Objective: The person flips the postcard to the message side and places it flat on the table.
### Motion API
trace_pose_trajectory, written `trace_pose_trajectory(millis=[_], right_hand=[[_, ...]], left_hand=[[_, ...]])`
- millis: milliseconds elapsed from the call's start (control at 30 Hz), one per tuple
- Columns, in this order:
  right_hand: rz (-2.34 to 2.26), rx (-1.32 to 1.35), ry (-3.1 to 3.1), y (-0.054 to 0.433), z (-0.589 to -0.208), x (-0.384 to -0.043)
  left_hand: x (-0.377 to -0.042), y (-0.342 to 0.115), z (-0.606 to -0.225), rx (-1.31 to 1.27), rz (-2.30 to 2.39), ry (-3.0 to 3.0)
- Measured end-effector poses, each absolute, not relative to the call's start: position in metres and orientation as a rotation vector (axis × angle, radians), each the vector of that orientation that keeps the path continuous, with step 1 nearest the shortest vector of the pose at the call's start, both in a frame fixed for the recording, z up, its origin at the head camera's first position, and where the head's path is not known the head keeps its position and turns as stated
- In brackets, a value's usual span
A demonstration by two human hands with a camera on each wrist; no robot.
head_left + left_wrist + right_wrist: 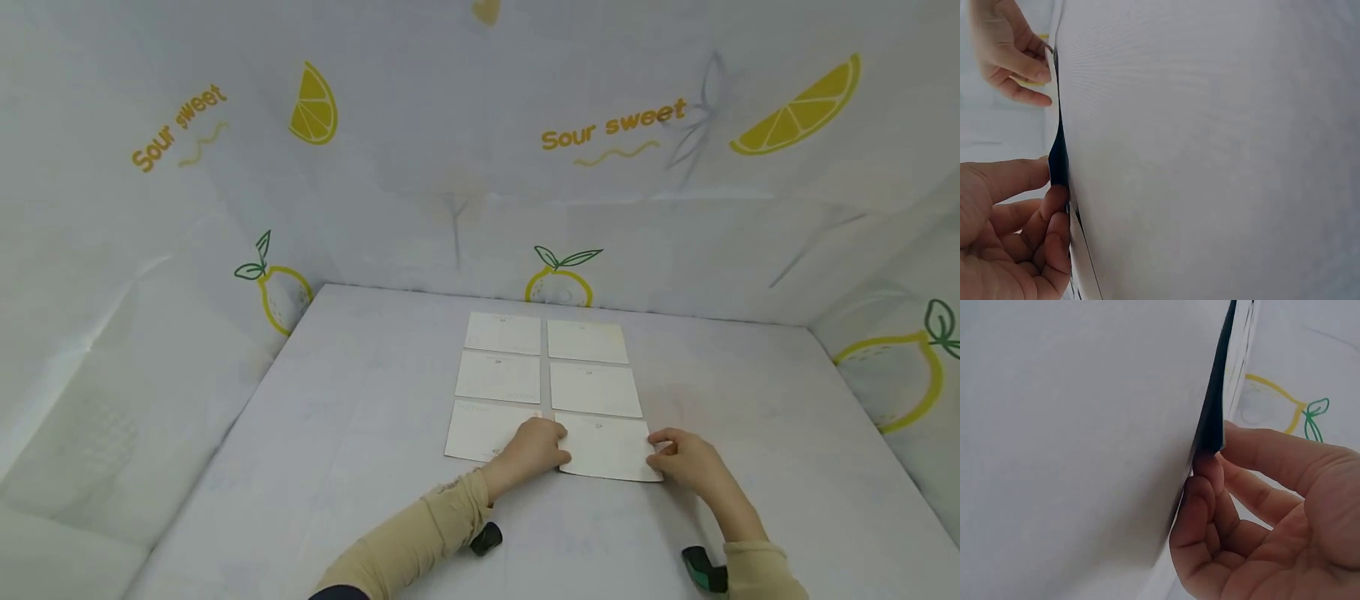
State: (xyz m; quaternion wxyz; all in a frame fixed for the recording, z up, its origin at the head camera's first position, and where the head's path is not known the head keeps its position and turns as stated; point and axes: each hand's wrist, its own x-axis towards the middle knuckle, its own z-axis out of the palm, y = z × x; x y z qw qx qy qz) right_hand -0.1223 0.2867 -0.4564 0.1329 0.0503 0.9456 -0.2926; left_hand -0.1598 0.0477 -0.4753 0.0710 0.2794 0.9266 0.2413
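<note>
A white card (606,450) with a small printed mark lies at the near right of a two-column layout. My left hand (534,443) pinches its left edge and overlaps the neighbouring white card (476,429). At the opposite edge, my right hand (686,458) grips the near right corner between thumb and finger. Both wrist views show the held card's dark blue underside (1059,159), bent up slightly off the table. In the right wrist view, the thumb presses on the white face while curled fingers (1200,506) sit beneath.
More white cards (596,389) lie in rows behind, with narrow gaps between them. A black object (487,538) lies beside the left sleeve, and a black-and-green one (703,570) beside the right. White lemon-printed sheeting (450,167) walls the table (315,450) at the back and sides.
</note>
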Motion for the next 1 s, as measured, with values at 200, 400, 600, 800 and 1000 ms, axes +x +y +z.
trace_pose_trajectory(millis=[200, 400, 600, 800, 1000], right_hand=[[-0.719, 0.113, 2.775, 0.281, -0.453, -0.126], [-0.689, 0.082, 2.761, 0.283, -0.45, -0.127], [-0.747, 0.066, 2.792, 0.288, -0.44, -0.127], [-0.863, -0.025, 2.923, 0.288, -0.411, -0.134], [-0.909, -0.185, 3.11, 0.299, -0.377, -0.146]], left_hand=[[-0.16, 0.055, -0.471, 0.943, 0.457, 2.893], [-0.161, 0.059, -0.472, 0.994, 0.34, 2.931], [-0.165, 0.059, -0.463, 1.093, 0.299, 2.983], [-0.178, 0.046, -0.434, 1.066, 0.349, 3.109], [-0.196, 0.014, -0.397, 0.995, 0.451, 3.244]])
